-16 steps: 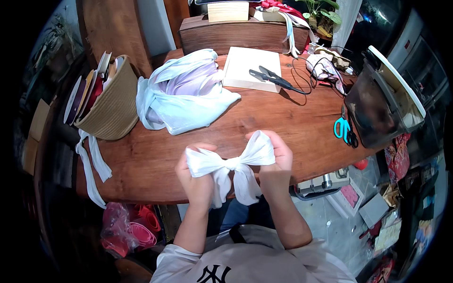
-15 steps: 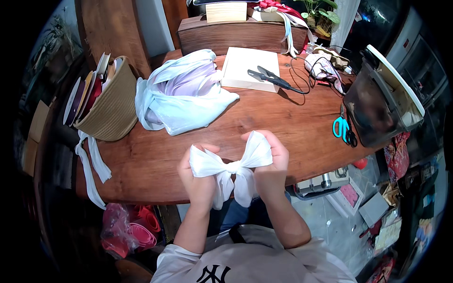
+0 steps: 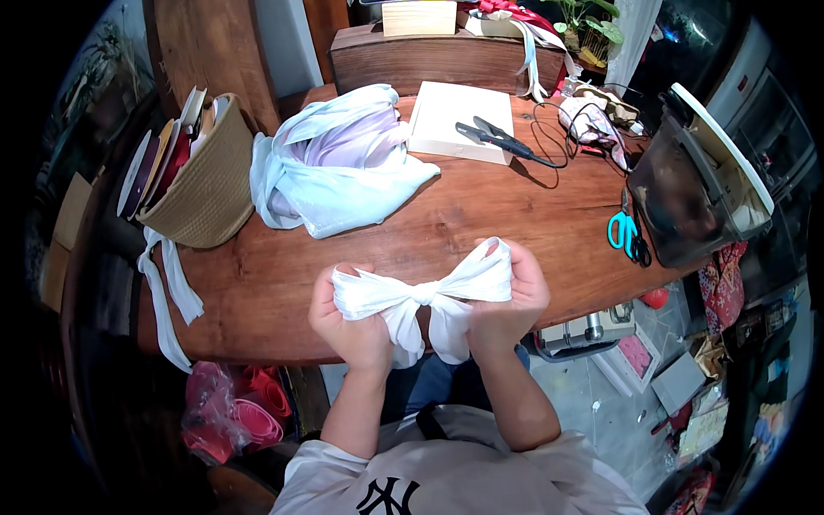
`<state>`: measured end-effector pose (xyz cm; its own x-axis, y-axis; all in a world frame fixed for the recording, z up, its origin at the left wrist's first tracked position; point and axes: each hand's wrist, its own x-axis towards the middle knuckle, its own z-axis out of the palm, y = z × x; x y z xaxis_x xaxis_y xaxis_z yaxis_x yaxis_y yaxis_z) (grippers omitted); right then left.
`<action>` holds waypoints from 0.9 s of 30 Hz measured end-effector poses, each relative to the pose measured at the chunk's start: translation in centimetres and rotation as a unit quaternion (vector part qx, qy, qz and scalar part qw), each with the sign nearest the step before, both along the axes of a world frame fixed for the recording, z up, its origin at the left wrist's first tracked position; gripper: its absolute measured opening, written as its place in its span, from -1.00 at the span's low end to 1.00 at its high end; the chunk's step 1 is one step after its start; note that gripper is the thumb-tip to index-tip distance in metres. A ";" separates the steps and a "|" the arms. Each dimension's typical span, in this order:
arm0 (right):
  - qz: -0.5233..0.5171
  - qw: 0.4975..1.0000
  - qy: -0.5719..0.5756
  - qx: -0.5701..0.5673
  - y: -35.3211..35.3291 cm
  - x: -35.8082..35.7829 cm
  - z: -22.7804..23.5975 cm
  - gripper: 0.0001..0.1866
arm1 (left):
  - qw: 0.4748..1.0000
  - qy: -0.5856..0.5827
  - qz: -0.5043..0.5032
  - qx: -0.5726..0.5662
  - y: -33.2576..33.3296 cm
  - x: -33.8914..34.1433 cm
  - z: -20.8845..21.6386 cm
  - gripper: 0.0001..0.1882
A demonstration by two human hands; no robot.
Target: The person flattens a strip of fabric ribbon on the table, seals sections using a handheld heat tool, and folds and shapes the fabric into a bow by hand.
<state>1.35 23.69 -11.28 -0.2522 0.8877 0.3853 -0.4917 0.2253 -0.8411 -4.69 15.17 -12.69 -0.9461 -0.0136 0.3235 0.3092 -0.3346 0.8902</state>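
Between my two hands a white ribbon bow (image 3: 425, 294) is stretched out above the near edge of the table. Its knot sits in the middle, with two loops spread sideways and two tails hanging below. My left hand (image 3: 350, 322) is closed on the left loop. The right loop is gripped by my right hand (image 3: 515, 300), whose thumb and fingers are partly hidden by the fabric. A pile of pale blue and lilac sheer fabric (image 3: 343, 167) lies beyond on the tabletop.
A woven basket (image 3: 202, 184) of ribbon spools stands at left, a white ribbon (image 3: 163, 300) trailing over the edge. At the back, a black corded tool (image 3: 493, 137) rests on a white box (image 3: 442, 103). Turquoise-handled scissors (image 3: 622, 232) lie beside a clear bin (image 3: 687, 189).
My hands have moved apart, pulling the bow's loops wider and flatter. The tails hang a little higher. The whole scene has shifted slightly in view.
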 end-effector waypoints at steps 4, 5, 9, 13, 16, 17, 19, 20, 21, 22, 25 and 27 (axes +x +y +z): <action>0.017 0.999 0.025 -0.039 -0.7 1.0 1.0 -0.82 | 0.999 -0.007 0.011 0.037 -0.3 0.5 0.8 -0.84; 0.017 0.999 0.023 -0.040 -0.8 1.3 1.0 -0.82 | 0.999 0.000 0.007 0.042 -0.5 0.6 1.2 -0.85; 0.050 0.996 0.060 -0.044 -0.4 1.2 1.6 -0.75 | 0.995 -0.024 -0.049 0.089 -0.3 0.6 2.2 -0.80; 0.108 0.994 -0.001 -0.026 0.9 0.0 2.9 -0.85 | 0.990 -0.039 -0.107 0.079 -0.3 -1.2 4.0 -0.79; 0.220 0.974 -0.030 -0.039 2.9 -0.2 3.1 -0.86 | 0.965 -0.061 -0.238 0.091 -0.6 -2.7 4.9 -0.81; 0.177 0.983 -0.047 -0.032 2.4 -0.6 4.1 -0.85 | 0.957 -0.062 -0.278 0.063 -0.6 -2.9 5.2 -0.79; 0.189 0.981 -0.032 -0.011 2.6 -0.4 5.4 -0.85 | 0.935 -0.071 -0.344 0.050 -1.0 -3.1 6.4 -0.78; 0.194 0.981 -0.027 -0.001 2.8 -0.1 5.7 -0.86 | 0.934 -0.067 -0.347 0.053 -1.1 -2.9 7.4 -0.78; 0.150 0.987 -0.012 0.058 3.1 -0.2 6.2 -0.86 | 0.932 -0.052 -0.357 0.036 -1.3 -2.7 8.7 -0.83; 0.147 0.987 -0.012 0.060 3.3 -0.1 6.7 -0.86 | 0.929 -0.039 -0.367 0.017 -1.4 -2.6 9.6 -0.87; 0.155 0.975 0.061 0.146 3.4 0.9 10.4 -0.82 | 0.930 -0.004 -0.368 -0.012 -2.4 -2.7 12.3 -0.81; 0.198 0.970 0.120 0.068 3.3 0.7 11.7 -0.80 | 0.905 0.035 -0.422 -0.043 -2.7 -3.5 12.9 -0.49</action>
<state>2.05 27.00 0.46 -0.4513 0.6760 0.5825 -0.7410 0.0799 -0.6668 -8.14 12.50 0.21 -0.5844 0.7331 0.3479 0.0321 -0.4075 0.9127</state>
